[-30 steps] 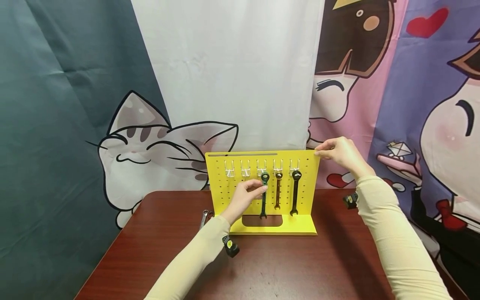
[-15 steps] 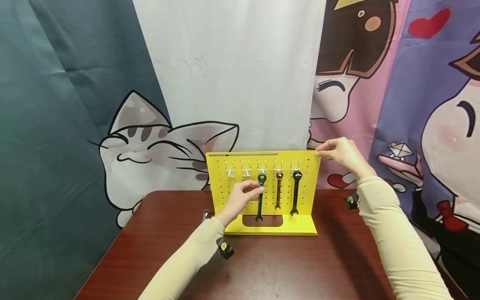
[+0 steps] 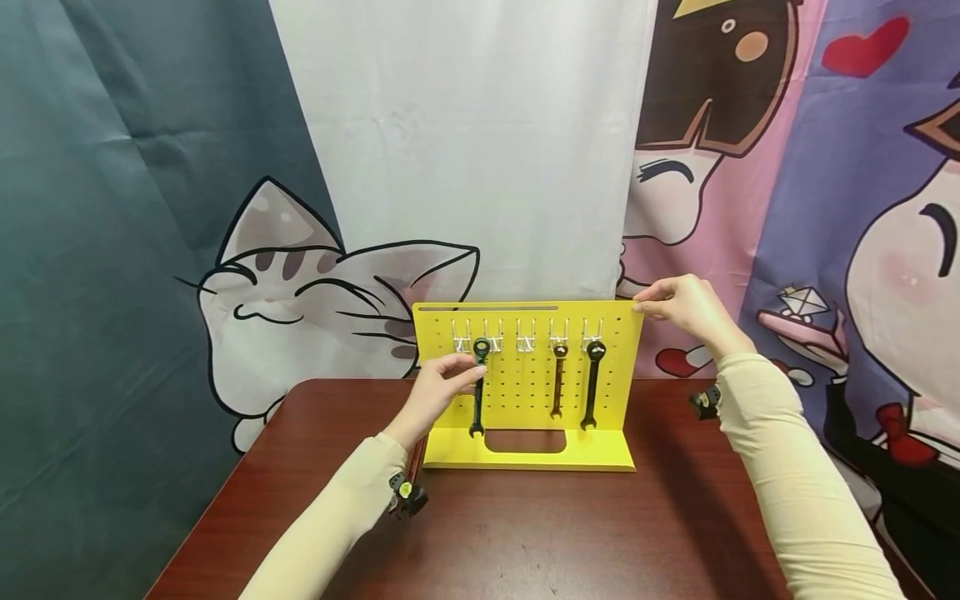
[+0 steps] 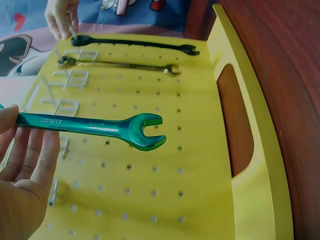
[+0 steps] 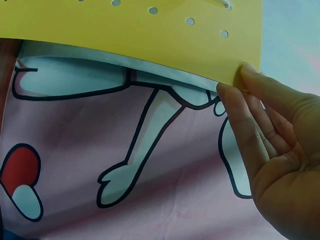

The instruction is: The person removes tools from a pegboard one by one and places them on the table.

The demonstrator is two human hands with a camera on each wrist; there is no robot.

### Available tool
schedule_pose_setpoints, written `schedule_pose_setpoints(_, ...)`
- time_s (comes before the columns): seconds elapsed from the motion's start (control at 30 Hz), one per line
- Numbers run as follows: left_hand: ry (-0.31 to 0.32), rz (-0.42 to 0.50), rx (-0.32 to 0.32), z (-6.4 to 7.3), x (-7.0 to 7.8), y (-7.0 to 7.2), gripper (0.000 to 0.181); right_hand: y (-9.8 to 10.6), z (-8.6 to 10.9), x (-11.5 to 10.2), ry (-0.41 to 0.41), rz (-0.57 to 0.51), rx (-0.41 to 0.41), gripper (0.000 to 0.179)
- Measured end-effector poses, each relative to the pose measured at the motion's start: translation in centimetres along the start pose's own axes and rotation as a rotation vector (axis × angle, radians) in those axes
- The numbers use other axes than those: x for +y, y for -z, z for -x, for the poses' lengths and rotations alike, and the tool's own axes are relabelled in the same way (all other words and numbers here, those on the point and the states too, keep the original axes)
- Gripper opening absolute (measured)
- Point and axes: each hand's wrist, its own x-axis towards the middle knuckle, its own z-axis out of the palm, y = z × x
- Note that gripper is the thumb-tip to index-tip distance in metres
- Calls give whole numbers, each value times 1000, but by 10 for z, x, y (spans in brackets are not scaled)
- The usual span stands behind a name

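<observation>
Before yellow pegboard [image 3: 517,400]: left grip [image 3: 437,387] pinching green wrench [image 4: 95,126], seemingly apart from board; right grip [image 3: 693,315] pinching corner [image 5: 246,52].

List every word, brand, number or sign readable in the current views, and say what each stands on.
"EXPLOIT": on the green wrench in the left hand, upside down in the left wrist view.
A second marking farther along that wrench: too blurred to read.
Yellow mark on the left wrist camera: too small to read.
Black wrench and brown wrench: no readable lettering.
</observation>
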Motion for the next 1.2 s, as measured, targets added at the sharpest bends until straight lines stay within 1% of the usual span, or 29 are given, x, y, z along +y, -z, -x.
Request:
schedule_pose_setpoints(0.2, 12, -65, 38, 8, 6, 28, 28, 0, -1, -1, -9, -9, -4, 31)
schedule_pose_setpoints(0.3, 19, -82, 64, 13, 7, 42, 26, -1, -2, -1, -16, -12, -7, 32)
schedule_pose_setpoints(0.47, 27, -72, 116, 23, 7, 64, 32, 0, -2, 1, -15, -5, -3, 33)
schedule_pose_setpoints(0.63, 30, -112, 158, 31, 6, 83, 39, -1, -1, 2, -14, -2, -6, 33)
schedule_pose_setpoints(0.8, 45, -144, 191, 37, 5, 97, 42, -2, -1, 2, -20, -10, -17, 34)
schedule_pose_setpoints(0.93, 56, -158, 203, 36, 3, 104, 44, -1, -1, 1, -25, -4, -19, 33)
schedule_pose_setpoints(1.07, 79, -171, 213, 36, -1, 110, 48, 0, -1, -1, -24, 1, -12, 32)
schedule_pose_setpoints(1.2, 110, -179, 230, 36, -6, 117, 48, 0, -1, -2, -17, 4, -5, 30)
